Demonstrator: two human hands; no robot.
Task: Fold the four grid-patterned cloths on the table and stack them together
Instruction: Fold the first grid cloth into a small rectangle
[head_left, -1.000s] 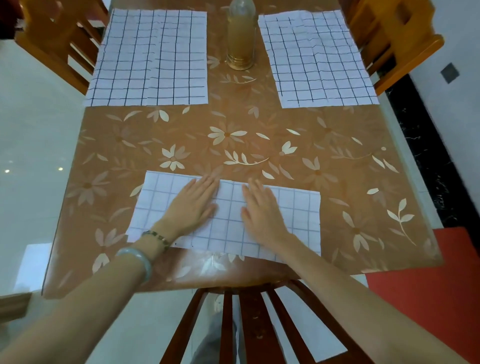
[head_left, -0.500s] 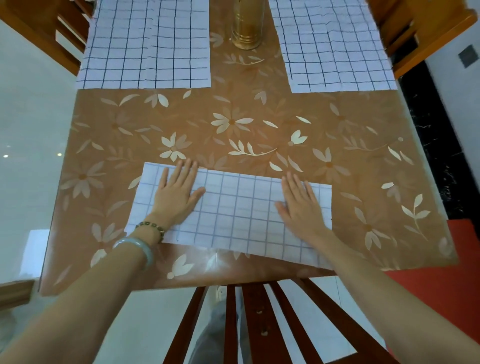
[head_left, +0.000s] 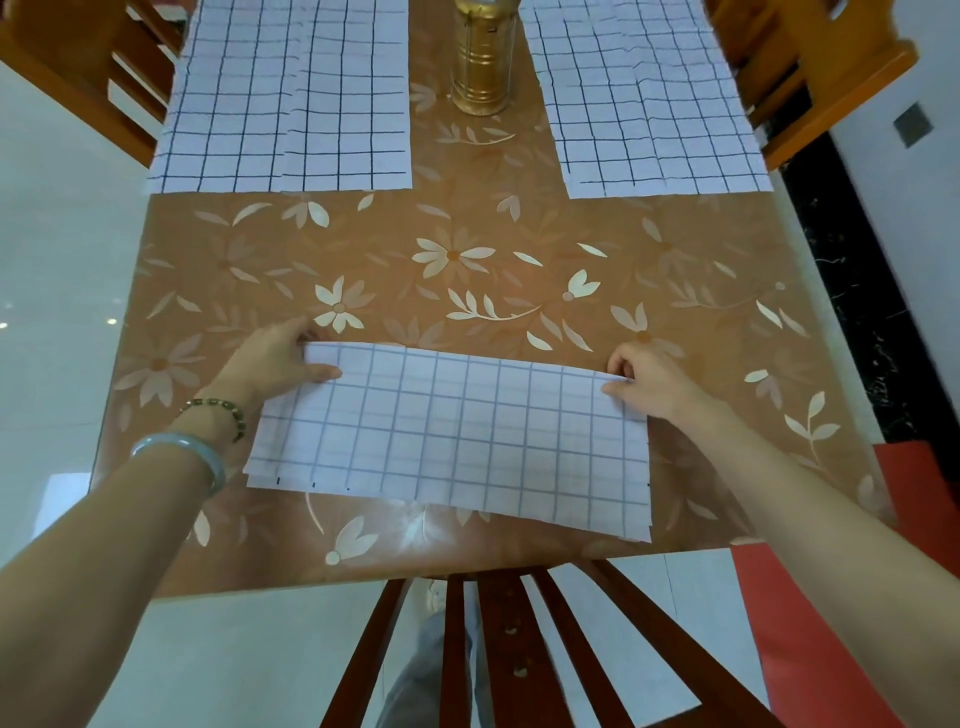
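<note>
Pinching the two far corners of a folded white cloth with a pale blue-grey grid (head_left: 457, 441), the hands sit well apart. The left hand (head_left: 275, 364) has thumb on top and fingers curled at the far-left corner, and the right hand (head_left: 654, 384) nips the far-right corner. This cloth lies flat near the front edge of the brown flower-patterned table (head_left: 467, 270). Its long axis runs left to right, the right end angled slightly nearer the person. Layered edges show at its near-left corner. Two unfolded white cloths with dark grids lie far left (head_left: 291, 93) and far right (head_left: 649, 98), and a gold metal canister (head_left: 480, 57) stands between them.
</note>
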